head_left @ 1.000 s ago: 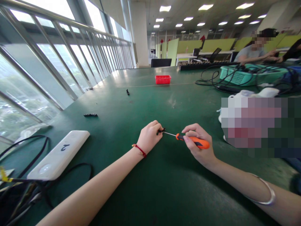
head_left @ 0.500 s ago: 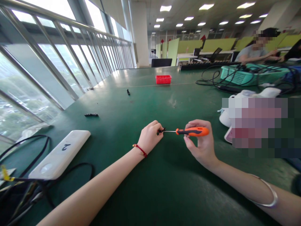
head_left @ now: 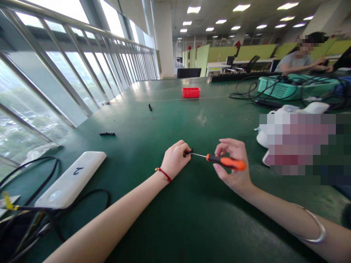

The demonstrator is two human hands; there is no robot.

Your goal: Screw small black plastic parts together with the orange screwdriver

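My left hand [head_left: 176,157], with a red cord at the wrist, is closed on a small black part [head_left: 187,152] above the green table. An orange and black screwdriver [head_left: 226,162] points left, and the end of its thin shaft meets the black part. The fingers and thumb of my right hand [head_left: 236,166] are curved around the screwdriver's handle, which tilts down to the right. Two other small black pieces lie on the table, one [head_left: 107,134] to the left and one [head_left: 150,107] farther back.
A red tray [head_left: 191,92] sits at the back of the green table [head_left: 170,124]. A white power bank [head_left: 71,179] and cables lie at the left. At the right are a teal basket [head_left: 293,90] with black cables and a white object [head_left: 263,137]. A person [head_left: 296,63] sits beyond.
The screwdriver's handle has dropped, so the tool now slants down to the right. The fingers of my right hand have shifted slightly around it. My left hand has stayed nearly still.
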